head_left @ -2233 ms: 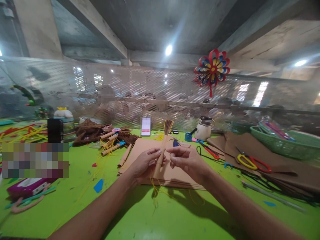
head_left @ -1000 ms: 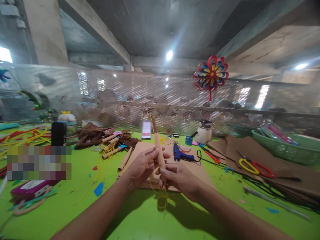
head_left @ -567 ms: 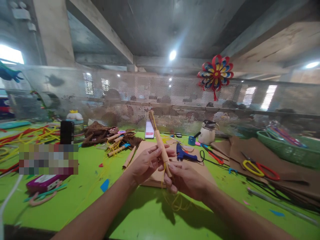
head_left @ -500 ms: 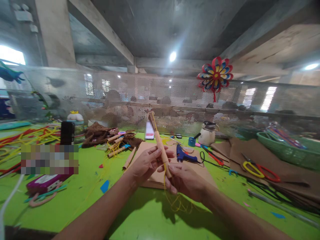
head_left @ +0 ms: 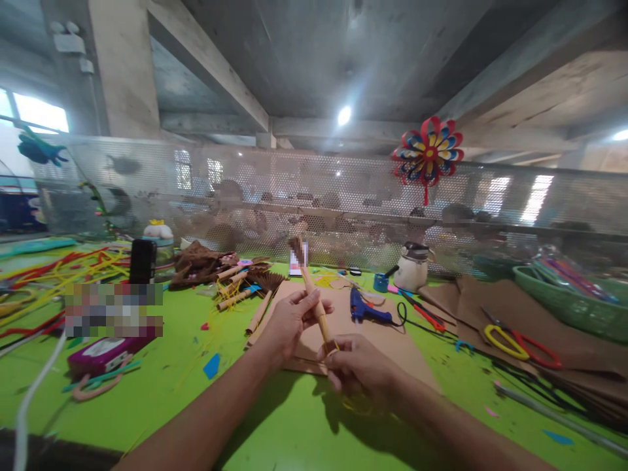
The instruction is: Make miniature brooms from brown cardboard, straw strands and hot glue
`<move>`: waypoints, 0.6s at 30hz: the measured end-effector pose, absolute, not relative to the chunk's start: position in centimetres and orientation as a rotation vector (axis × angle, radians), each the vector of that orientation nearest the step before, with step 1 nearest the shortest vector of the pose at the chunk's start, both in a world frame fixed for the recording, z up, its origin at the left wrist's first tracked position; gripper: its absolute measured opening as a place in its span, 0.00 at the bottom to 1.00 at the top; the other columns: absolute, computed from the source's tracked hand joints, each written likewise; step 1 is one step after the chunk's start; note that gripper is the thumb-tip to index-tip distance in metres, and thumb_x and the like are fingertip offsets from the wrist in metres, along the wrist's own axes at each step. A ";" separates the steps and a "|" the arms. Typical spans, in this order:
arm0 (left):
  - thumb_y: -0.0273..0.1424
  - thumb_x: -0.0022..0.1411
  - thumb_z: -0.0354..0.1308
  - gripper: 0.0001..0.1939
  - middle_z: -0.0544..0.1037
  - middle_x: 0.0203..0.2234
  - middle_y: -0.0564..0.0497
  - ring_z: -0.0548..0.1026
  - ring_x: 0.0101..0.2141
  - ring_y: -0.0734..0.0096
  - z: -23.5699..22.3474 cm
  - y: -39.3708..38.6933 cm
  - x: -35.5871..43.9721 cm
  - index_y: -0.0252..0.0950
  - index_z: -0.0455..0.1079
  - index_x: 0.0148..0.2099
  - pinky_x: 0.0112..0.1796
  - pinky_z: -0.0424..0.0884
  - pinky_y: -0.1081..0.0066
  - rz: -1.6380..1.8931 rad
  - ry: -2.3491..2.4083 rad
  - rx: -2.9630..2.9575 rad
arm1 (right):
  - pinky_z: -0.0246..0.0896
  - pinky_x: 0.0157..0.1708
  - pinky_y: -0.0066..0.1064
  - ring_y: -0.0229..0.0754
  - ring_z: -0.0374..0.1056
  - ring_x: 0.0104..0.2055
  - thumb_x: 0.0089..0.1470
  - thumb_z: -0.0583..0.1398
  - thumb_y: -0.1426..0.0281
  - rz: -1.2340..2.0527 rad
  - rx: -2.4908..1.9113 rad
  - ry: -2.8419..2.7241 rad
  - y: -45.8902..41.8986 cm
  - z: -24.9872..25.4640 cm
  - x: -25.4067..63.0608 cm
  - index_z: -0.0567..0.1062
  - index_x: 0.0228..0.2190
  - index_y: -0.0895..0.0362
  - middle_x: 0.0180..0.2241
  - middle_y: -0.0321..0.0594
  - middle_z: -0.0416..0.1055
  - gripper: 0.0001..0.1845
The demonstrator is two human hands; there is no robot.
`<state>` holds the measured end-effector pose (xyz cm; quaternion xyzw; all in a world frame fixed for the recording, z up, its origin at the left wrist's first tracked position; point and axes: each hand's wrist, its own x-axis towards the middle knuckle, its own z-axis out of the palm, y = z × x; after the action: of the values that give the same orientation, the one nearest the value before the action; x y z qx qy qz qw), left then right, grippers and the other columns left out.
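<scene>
My left hand [head_left: 289,318] pinches a small craft broom [head_left: 310,284] at mid-handle: a tan rolled-paper stick with brown bristles at its upper end, tilted up and to the left. My right hand [head_left: 356,365] is closed around the handle's lower end, where thin yellow string [head_left: 325,332] runs along the stick and trails down in loops beneath the hand. Both hands hover above a brown cardboard sheet [head_left: 387,337] on the green table [head_left: 275,418].
A blue glue gun [head_left: 366,309] lies on the cardboard. Red and yellow scissors [head_left: 520,345], brown paper and a green basket [head_left: 579,307] are on the right. Finished brooms and paper rolls [head_left: 240,291], a phone [head_left: 297,258] and a white pot [head_left: 412,267] lie behind. A mesh screen [head_left: 343,196] closes the back.
The broom has turned from fan-side-on to edge-on and tilted left. My right hand dropped from beside the handle to its lower end, drawing the yellow string down. The view shifted slightly left.
</scene>
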<state>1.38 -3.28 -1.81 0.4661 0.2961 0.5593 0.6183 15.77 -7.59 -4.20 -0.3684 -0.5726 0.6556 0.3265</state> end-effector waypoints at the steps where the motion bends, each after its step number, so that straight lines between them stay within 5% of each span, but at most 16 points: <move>1: 0.33 0.55 0.61 0.09 0.79 0.29 0.44 0.77 0.33 0.65 -1.7 -3.2 1.2 0.32 0.67 0.34 0.38 0.71 0.66 1.293 0.680 1.060 | 0.35 0.11 0.22 0.27 0.45 0.09 0.40 0.59 0.70 1.765 -0.952 -1.545 -7.6 -4.2 16.0 0.71 0.27 0.61 0.10 0.28 0.64 0.09; 7: 0.30 0.59 0.56 0.06 0.78 0.32 0.41 0.78 0.31 0.64 -1.5 -3.0 0.5 0.32 0.65 0.34 0.34 0.73 0.66 1.281 0.701 1.031 | 0.50 0.17 0.18 0.27 0.55 0.15 0.45 0.56 0.75 1.791 -0.786 -2.128 -8.4 -3.5 17.3 0.77 0.31 0.60 0.17 0.30 0.67 0.11; 13: 0.29 0.61 0.54 0.05 0.78 0.29 0.43 0.78 0.29 0.66 -1.8 -2.4 0.0 0.32 0.66 0.34 0.30 0.73 0.71 1.322 0.731 1.006 | 0.56 0.21 0.21 0.30 0.60 0.20 0.52 0.57 0.66 1.689 -0.616 -2.512 -9.9 -0.5 19.3 0.76 0.42 0.59 0.22 0.35 0.70 0.17; 18: 0.30 0.61 0.53 0.07 0.78 0.30 0.42 0.77 0.30 0.66 -2.0 -1.8 -0.5 0.31 0.66 0.33 0.31 0.73 0.70 1.319 0.730 0.998 | 0.61 0.26 0.28 0.36 0.66 0.24 0.53 0.57 0.61 1.238 -0.881 -2.523 -8.5 1.8 22.9 0.79 0.31 0.61 0.23 0.41 0.72 0.16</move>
<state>-0.49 -1.80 -2.02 0.4337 0.3175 0.5734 0.6183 22.86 -8.48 1.80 -0.2976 -0.8526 0.4182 0.0983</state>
